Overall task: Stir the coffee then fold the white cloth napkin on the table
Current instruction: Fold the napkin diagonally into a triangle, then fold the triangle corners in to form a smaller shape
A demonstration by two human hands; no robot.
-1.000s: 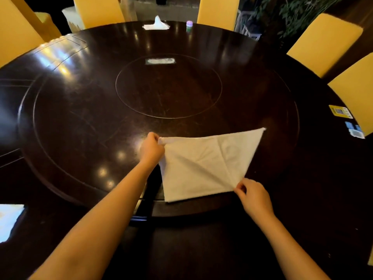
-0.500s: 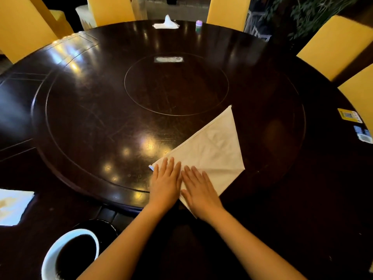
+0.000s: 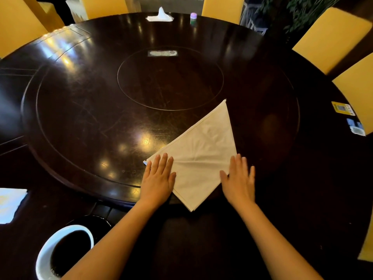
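Note:
The white cloth napkin (image 3: 201, 156) lies folded into a triangle on the near edge of the dark turntable (image 3: 80, 118), one tip pointing away from me. My left hand (image 3: 158, 177) rests flat, fingers apart, on the napkin's left corner. My right hand (image 3: 239, 179) lies flat on its right corner, partly over the table. A white cup of dark coffee (image 3: 62, 251) stands at the bottom left, partly behind my left forearm. No spoon shows.
The round dark table (image 3: 314, 178) is ringed by yellow chairs (image 3: 327, 37). A tissue box (image 3: 160, 16) and a small bottle (image 3: 193, 17) stand at the far edge. Cards (image 3: 343, 108) lie at the right rim, white paper (image 3: 10, 203) at the left.
A second ago both hands pinched napkin corners; they then laid it down folded and pressed it side by side. Now the hands have slid apart to its left and right corners.

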